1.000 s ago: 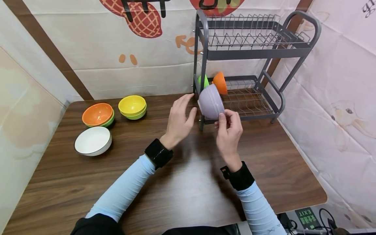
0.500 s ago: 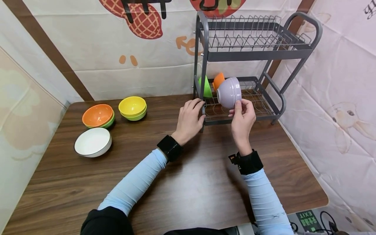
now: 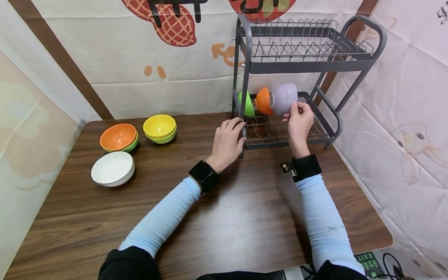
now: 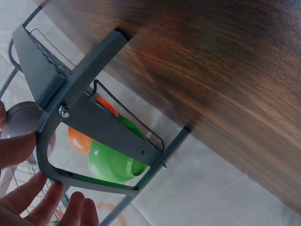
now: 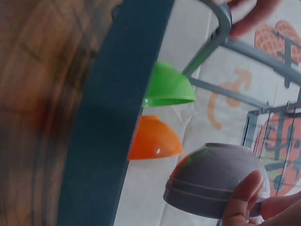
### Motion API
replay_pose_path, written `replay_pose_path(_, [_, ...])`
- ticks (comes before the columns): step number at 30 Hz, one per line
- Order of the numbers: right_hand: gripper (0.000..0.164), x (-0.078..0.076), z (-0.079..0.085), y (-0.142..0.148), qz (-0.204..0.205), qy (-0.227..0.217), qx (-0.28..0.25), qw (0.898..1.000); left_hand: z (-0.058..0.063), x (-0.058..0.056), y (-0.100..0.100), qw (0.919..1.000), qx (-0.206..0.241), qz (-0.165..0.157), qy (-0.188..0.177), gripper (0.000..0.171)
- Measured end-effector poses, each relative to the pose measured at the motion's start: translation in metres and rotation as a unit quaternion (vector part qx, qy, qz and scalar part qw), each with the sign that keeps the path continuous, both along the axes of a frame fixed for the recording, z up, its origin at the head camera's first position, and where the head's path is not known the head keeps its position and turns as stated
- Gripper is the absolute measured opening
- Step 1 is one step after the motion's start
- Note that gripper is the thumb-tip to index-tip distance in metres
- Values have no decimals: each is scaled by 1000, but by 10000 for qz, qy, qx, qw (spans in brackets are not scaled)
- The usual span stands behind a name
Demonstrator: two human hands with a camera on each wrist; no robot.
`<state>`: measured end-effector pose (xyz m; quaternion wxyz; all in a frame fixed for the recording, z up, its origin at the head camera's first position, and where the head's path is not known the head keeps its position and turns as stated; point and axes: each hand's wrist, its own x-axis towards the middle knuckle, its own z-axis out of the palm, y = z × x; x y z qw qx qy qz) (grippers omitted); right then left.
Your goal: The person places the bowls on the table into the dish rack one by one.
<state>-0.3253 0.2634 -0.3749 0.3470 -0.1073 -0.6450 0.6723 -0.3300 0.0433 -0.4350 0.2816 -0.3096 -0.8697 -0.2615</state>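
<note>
My right hand (image 3: 301, 119) pinches a lavender bowl (image 3: 282, 98) by its rim, tilted on its side over the lower tier of the dish rack (image 3: 311, 67). An orange bowl (image 3: 263, 101) and a green bowl (image 3: 247, 105) stand on edge in that tier, to the left of the lavender one. The right wrist view shows thumb and fingers on either side of the lavender bowl's (image 5: 216, 176) wall. With my left hand (image 3: 227, 144) I grip the rack's left front post (image 4: 47, 141), thumb on one side and fingers on the other.
Left on the wooden table (image 3: 168, 233) are a white bowl (image 3: 112, 168), an orange bowl (image 3: 118, 137) nested in a green one, and a yellow bowl (image 3: 159, 126) in another green one. The rack's upper wire tier (image 3: 297, 48) overhangs the lower. Fabric walls enclose the table's back and sides.
My right hand has carried the lavender bowl right and back, from the rack's left post to beside the orange bowl. My left hand has moved right onto the post.
</note>
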Motion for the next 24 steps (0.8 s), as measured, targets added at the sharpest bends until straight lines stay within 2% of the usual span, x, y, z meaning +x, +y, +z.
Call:
replay_pose_path(8, [19, -35, 15, 17, 78, -586, -516, 9969, 2, 2, -3, 9998, -177, 74, -51, 43])
replay_pose_path(13, [20, -55, 21, 28, 148, -1269, -744, 9890, 3, 3, -5, 9999, -140, 68, 3, 43])
replay_pose_path(18, [25, -69, 21, 37, 259, -1898, -763, 9785, 2, 5, -5, 9998, -168, 105, -41, 43])
replay_pose_path(24, [27, -82, 15, 43, 168, -2394, -630, 9687, 3, 9, -6, 9996, -225, 131, -53, 42])
